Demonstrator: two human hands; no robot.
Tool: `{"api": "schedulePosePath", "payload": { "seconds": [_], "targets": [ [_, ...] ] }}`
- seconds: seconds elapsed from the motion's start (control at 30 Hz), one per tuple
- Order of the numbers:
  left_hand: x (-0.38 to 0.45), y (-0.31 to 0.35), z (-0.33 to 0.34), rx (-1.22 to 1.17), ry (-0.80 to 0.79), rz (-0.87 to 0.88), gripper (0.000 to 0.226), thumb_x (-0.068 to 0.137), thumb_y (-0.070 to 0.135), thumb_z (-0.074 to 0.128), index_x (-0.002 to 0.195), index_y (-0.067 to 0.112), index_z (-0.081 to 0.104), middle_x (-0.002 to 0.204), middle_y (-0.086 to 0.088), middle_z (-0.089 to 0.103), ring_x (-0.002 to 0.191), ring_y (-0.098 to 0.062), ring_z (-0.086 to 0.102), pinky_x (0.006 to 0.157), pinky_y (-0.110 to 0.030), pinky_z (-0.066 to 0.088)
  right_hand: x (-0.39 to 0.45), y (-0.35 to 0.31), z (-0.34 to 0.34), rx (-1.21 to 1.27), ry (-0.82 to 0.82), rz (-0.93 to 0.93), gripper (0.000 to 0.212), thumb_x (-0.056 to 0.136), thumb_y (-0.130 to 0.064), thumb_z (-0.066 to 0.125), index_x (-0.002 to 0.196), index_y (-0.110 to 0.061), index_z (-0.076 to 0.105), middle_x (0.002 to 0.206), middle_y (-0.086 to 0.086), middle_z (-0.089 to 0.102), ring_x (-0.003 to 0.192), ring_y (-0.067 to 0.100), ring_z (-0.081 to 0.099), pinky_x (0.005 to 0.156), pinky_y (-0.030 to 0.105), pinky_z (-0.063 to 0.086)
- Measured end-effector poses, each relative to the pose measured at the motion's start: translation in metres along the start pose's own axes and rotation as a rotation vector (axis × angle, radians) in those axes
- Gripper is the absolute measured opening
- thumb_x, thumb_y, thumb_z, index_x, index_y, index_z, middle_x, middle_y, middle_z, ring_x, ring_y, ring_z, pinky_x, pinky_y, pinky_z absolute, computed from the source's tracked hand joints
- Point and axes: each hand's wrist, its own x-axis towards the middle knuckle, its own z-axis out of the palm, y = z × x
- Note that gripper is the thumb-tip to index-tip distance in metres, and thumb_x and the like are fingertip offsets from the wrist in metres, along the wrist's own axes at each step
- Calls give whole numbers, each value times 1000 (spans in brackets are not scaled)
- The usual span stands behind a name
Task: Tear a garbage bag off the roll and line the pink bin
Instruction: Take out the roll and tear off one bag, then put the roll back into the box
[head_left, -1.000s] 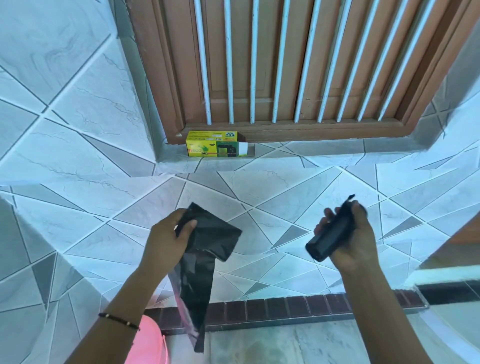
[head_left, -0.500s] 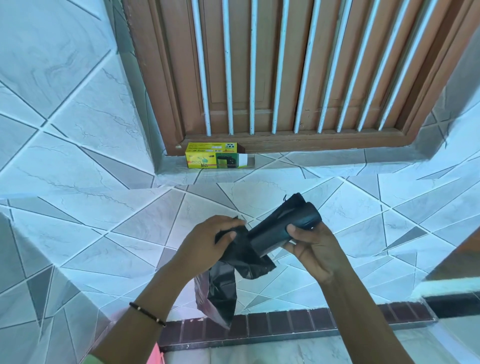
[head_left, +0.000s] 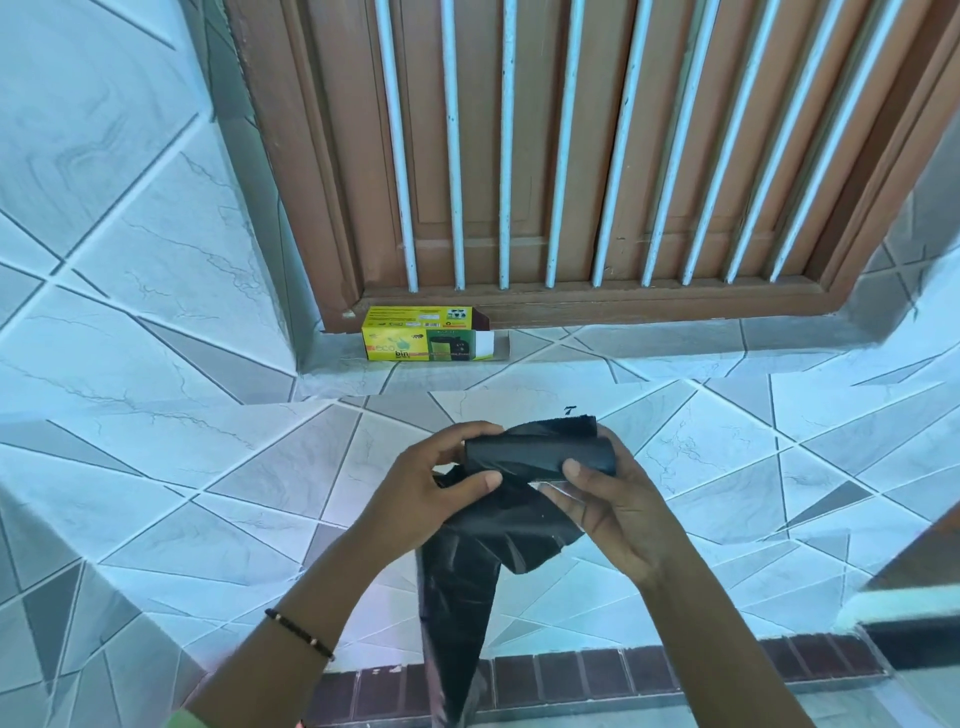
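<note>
Both hands have drawn together since a second ago, when they were held well apart. The right hand (head_left: 618, 506) now grips the black roll (head_left: 540, 457) level, thumb on top; the left hand (head_left: 441, 486) has closed its fingers (head_left: 480, 480) on the roll's other end (bunching plastic too). The garbage bag (head_left: 467, 571) hangs below the fingers. The yellow box (head_left: 421, 340) sits beyond them.

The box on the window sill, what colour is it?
Yellow box with green print, head view.

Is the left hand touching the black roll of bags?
Touching. The head view shows left hand fingers curled over the end of the roll.
</note>
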Motion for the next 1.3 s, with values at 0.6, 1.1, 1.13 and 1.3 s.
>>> {"api": "schedulePosePath", "payload": {
  "seconds": [0.6, 1.1, 1.13, 1.3],
  "targets": [
    [124, 33, -67, 1200, 166, -4, 87, 74, 57, 66, 144, 22, 28, 147, -5, 38, 115, -33, 57, 83, -44, 51, 15, -33, 7, -162, 228, -384, 42, 52, -18, 79, 90, -8, 62, 102, 2, 65, 91, 29, 70, 72, 28, 57],
    [95, 22, -47, 1125, 188, -94, 70, 76, 46, 70, 136, 25, 38, 134, -8, 45, 102, -34, 62, 76, -40, 52, -26, -35, 8, -151, 278, -544, 33, 60, -15, 75, 90, -10, 62, 92, -9, 68, 95, 23, 68, 76, 30, 57],
    [82, 21, -40, 1075, 205, -81, 69, 76, 46, 69, 135, 27, 39, 134, -6, 45, 101, -33, 63, 77, -40, 53, -28, -35, 11, -223, 302, -593, 33, 62, -14, 76, 92, -11, 62, 93, -11, 68, 96, 20, 67, 78, 29, 57],
    [35, 18, -15, 839, 209, -66, 66, 74, 46, 71, 131, 33, 43, 125, -1, 54, 108, -28, 59, 81, -36, 50, -37, -35, 27, -854, 302, -873, 34, 73, -5, 74, 98, -25, 59, 105, -5, 65, 104, 11, 60, 84, 22, 50]
  ]
}}
